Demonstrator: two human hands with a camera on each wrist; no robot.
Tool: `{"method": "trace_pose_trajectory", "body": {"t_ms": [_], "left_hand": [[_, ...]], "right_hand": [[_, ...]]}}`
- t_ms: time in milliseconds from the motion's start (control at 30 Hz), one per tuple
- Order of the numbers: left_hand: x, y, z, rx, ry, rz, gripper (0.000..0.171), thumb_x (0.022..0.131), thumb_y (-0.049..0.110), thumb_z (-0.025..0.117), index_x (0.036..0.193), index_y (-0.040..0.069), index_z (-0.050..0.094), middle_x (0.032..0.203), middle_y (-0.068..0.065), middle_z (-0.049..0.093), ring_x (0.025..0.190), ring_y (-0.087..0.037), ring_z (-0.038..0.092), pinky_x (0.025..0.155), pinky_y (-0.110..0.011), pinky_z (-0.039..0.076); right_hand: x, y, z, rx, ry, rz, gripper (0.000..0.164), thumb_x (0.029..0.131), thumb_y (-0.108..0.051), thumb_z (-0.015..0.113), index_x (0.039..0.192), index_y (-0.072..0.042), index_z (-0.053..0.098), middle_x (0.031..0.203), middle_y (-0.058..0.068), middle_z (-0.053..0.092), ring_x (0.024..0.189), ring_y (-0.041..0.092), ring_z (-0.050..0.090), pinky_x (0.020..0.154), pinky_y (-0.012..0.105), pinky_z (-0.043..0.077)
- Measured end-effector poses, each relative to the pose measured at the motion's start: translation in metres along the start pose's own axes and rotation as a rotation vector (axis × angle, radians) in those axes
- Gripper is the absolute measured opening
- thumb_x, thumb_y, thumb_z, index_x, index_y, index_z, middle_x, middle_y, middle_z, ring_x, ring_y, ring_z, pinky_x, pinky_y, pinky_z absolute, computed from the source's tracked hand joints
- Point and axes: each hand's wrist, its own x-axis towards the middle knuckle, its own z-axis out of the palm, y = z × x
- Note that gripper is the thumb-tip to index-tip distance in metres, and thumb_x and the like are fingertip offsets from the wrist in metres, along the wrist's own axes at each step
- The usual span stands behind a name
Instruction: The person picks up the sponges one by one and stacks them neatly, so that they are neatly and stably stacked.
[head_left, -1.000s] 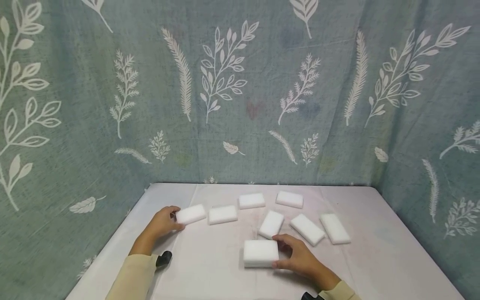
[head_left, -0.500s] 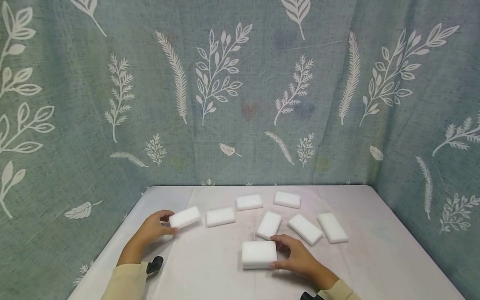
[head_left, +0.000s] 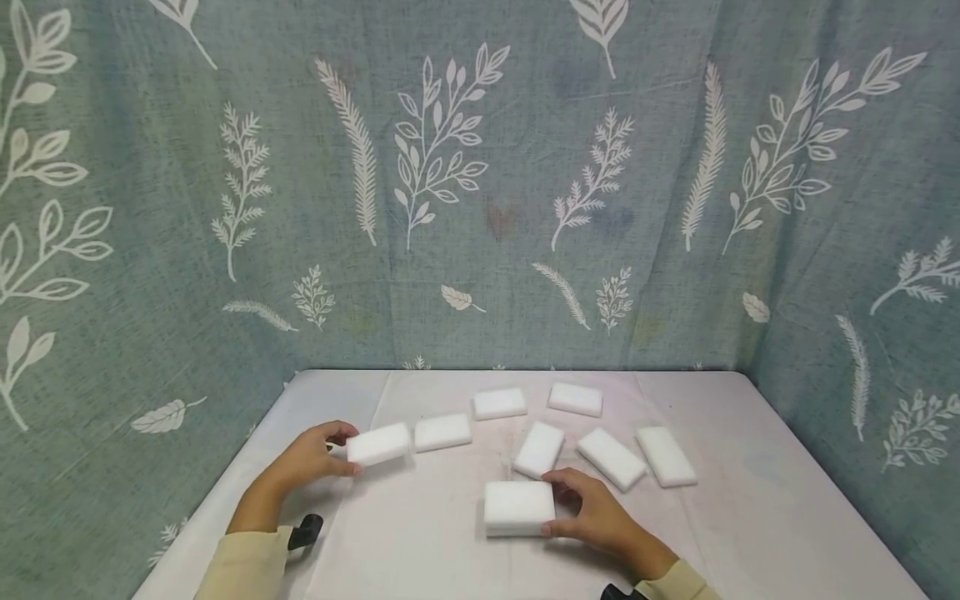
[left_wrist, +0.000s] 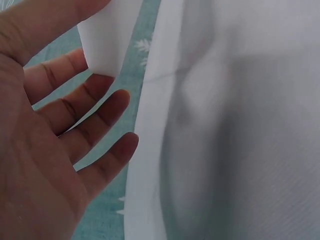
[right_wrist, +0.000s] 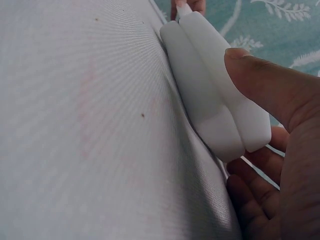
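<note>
My left hand (head_left: 313, 454) pinches one end of a white sponge block (head_left: 379, 445) between thumb and fingers; a shadow below it suggests it is held just above the table. In the left wrist view the block's end (left_wrist: 105, 45) shows between thumb and fingertips, while the other fingers spread loosely. Near the table's front, two white sponge blocks lie stacked, the upper one (head_left: 519, 500) flat on the lower one (right_wrist: 200, 95). My right hand (head_left: 596, 512) grips the stack's right end, with the thumb (right_wrist: 250, 67) on the upper block and fingers at the far side.
Several more white sponge blocks lie flat: one (head_left: 442, 432) just right of the held block, two (head_left: 500, 403) at the back, and others (head_left: 611, 459) behind and right of the stack. Leaf-patterned green cloth (head_left: 495, 208) encloses the white table (head_left: 420, 533) behind and at the sides.
My left hand has drawn its sponge block up and toward me, first slightly left, then slightly back right. My right hand stays on the stack. The view has shifted a little.
</note>
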Motion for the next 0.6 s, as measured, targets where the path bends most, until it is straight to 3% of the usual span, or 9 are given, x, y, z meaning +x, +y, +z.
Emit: {"method": "trace_pose_trajectory", "body": {"t_ms": [367,600], "left_hand": [[-0.002,0.034,0.012,-0.032,-0.052,0.064,0.061,0.063,0.024,0.092,0.114,0.01,0.064,0.109,-0.005,0.062,0.105,-0.031,0.057,0.087,-0.051,0.048],[0.0,0.045,0.027,-0.017,-0.08,0.103,0.062,0.061,0.026,0.094,0.113,0.013,0.063,0.106,-0.001,0.062,0.105,-0.027,0.056,0.093,-0.055,0.044]], "right_hand": [[0.0,-0.001,-0.001,0.03,0.011,-0.006,0.072,0.068,-0.044,0.086,0.125,-0.009,0.061,0.111,-0.009,0.061,0.095,0.015,0.061,0.086,0.031,0.051],[0.0,-0.001,0.0,0.031,0.004,0.011,0.073,0.067,-0.045,0.086,0.125,-0.009,0.06,0.111,-0.009,0.061,0.096,0.014,0.061,0.087,0.031,0.051]]}}
